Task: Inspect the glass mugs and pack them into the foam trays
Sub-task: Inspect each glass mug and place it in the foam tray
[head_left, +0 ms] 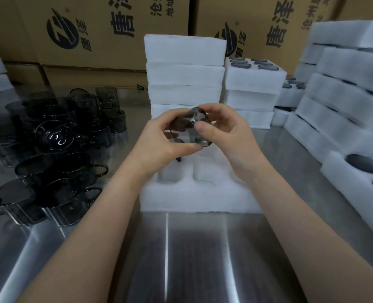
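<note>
The left cardboard box (115, 53) carries large black characters 唐泽, turned sideways, beside a round logo (61, 31), and smaller 地址. The right cardboard box (255, 9) shows the same 唐泽 and 沧州.

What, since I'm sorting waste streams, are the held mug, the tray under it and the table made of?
Mug: tinted grey glass, glossy and see-through. Tray: soft white foam, matte, fuzzy edges. Table: probably brushed stainless steel, judging by streaky reflections.

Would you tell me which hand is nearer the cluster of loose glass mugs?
Left. The left hand grips a mug just right of the cluster; the right hand, gripping the same mug, lies farther right.
</note>
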### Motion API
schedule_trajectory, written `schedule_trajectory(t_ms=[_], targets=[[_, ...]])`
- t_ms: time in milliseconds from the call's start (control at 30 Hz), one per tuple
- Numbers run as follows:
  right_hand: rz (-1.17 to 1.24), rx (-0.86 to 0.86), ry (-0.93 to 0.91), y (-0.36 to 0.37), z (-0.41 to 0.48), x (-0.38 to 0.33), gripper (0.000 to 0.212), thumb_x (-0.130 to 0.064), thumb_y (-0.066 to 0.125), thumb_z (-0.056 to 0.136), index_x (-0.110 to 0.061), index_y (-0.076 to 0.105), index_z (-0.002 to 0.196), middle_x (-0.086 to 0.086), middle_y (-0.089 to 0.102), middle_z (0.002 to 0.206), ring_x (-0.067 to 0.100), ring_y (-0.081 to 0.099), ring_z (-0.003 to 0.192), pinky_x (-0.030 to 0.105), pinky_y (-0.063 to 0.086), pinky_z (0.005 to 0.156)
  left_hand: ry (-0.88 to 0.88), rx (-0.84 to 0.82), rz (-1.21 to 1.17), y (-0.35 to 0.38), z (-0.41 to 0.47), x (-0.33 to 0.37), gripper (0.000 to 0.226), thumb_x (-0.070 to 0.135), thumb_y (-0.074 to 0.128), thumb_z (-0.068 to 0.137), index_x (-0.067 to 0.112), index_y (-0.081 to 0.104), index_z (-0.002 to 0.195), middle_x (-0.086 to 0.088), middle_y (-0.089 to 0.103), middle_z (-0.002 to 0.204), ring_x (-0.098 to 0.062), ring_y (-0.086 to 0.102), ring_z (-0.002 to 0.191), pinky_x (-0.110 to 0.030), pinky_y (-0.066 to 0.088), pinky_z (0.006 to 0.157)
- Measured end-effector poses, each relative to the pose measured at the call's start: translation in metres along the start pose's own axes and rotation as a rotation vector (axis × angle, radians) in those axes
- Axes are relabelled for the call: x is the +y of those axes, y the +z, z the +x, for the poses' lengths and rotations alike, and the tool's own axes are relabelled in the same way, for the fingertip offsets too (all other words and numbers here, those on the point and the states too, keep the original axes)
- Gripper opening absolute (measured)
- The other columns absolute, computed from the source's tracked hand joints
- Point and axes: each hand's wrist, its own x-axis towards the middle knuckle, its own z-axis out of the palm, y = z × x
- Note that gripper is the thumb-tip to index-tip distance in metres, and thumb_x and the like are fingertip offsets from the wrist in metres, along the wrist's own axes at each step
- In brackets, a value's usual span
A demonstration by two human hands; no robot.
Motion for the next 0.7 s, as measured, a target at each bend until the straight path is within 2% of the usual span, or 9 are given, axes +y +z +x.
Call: schedule_trajectory(t_ms=[67, 167, 233, 367, 433, 500, 567, 633, 700], targets=[[-0.026, 0.022, 0.006, 0.001, -0.001, 0.002, 0.032, -0.022, 0.079, 0.069, -0.021, 0.061, 0.095, -0.008, 0.066, 0.079, 0.006, 0.063, 0.07, 0.02, 0.051, 0.064, -0.001, -0.026, 0.072, 0.001, -0.001, 0.001, 0.064, 0.004, 0.087, 0.062, 0.014, 0.063, 0.121, 0.002, 0.069, 0.11, -0.012, 0.065, 0.104, -0.039, 0.053, 0.094], [-0.073, 0.102, 0.005, 0.004, -0.002, 0.004, 0.029, -0.032, 0.081, 0.068, -0.024, 0.055, 0.08, -0.003, 0.062, 0.077, 0.008, 0.06, 0.067, 0.02, 0.047, 0.059, 0.027, -0.08, 0.192, 0.004, -0.002, 0.004, 0.062, 0.007, 0.088, 0.062, 0.022, 0.064, 0.117, 0.011, 0.068, 0.108, -0.007, 0.062, 0.103, -0.035, 0.051, 0.094], [-0.127, 0.163, 0.002, 0.005, -0.001, 0.005, 0.028, -0.037, 0.08, 0.071, -0.028, 0.054, 0.07, -0.003, 0.06, 0.073, 0.008, 0.056, 0.063, 0.02, 0.045, 0.057, 0.053, -0.094, 0.251, 0.006, -0.002, 0.006, 0.062, 0.009, 0.089, 0.061, 0.027, 0.063, 0.115, 0.012, 0.065, 0.108, -0.001, 0.059, 0.102, -0.027, 0.048, 0.093], [-0.056, 0.213, 0.055, 0.002, 0.0, 0.003, 0.025, -0.028, 0.073, 0.087, -0.025, 0.06, 0.066, -0.011, 0.061, 0.062, 0.003, 0.056, 0.056, 0.016, 0.043, 0.05, 0.058, -0.093, 0.254, 0.005, -0.001, 0.005, 0.068, 0.011, 0.089, 0.061, 0.029, 0.061, 0.121, 0.014, 0.064, 0.112, 0.004, 0.057, 0.101, -0.02, 0.046, 0.092], [0.06, 0.193, 0.115, 0.001, 0.002, 0.001, 0.021, -0.021, 0.066, 0.092, -0.021, 0.066, 0.071, -0.003, 0.064, 0.068, 0.009, 0.058, 0.061, 0.022, 0.044, 0.053, 0.029, -0.08, 0.205, 0.004, -0.001, 0.003, 0.071, 0.012, 0.089, 0.063, 0.023, 0.061, 0.127, 0.012, 0.067, 0.114, 0.001, 0.059, 0.104, -0.021, 0.047, 0.095], [0.198, 0.092, 0.135, -0.002, 0.003, -0.002, 0.018, -0.012, 0.056, 0.097, -0.015, 0.07, 0.086, 0.001, 0.069, 0.077, 0.012, 0.061, 0.067, 0.023, 0.045, 0.057, 0.016, -0.051, 0.146, 0.003, 0.0, 0.001, 0.068, 0.01, 0.087, 0.065, 0.02, 0.061, 0.127, 0.008, 0.068, 0.115, -0.004, 0.061, 0.107, -0.025, 0.048, 0.097], [0.299, -0.014, 0.127, -0.005, 0.003, -0.003, 0.019, -0.004, 0.052, 0.095, -0.011, 0.069, 0.101, 0.003, 0.072, 0.088, 0.015, 0.063, 0.079, 0.023, 0.047, 0.069, 0.009, -0.015, 0.066, 0.001, 0.0, 0.001, 0.063, 0.011, 0.086, 0.066, 0.02, 0.062, 0.123, 0.004, 0.069, 0.113, -0.012, 0.063, 0.107, -0.03, 0.05, 0.096], [0.325, -0.088, 0.129, -0.007, 0.003, -0.003, 0.024, -0.005, 0.059, 0.085, -0.01, 0.066, 0.108, 0.008, 0.07, 0.101, 0.022, 0.06, 0.097, 0.031, 0.046, 0.085, -0.001, 0.002, 0.023, -0.001, -0.001, 0.0, 0.059, 0.016, 0.082, 0.065, 0.019, 0.063, 0.121, 0.0, 0.07, 0.11, -0.018, 0.064, 0.106, -0.034, 0.052, 0.094], [0.295, -0.113, 0.143, -0.007, 0.003, -0.002, 0.036, -0.007, 0.071, 0.074, -0.011, 0.065, 0.109, 0.011, 0.066, 0.105, 0.027, 0.057, 0.101, 0.037, 0.043, 0.091, -0.01, -0.005, 0.041, -0.001, -0.001, 0.0, 0.058, 0.018, 0.081, 0.065, 0.017, 0.064, 0.121, -0.003, 0.07, 0.109, -0.021, 0.064, 0.105, -0.034, 0.052, 0.093]])
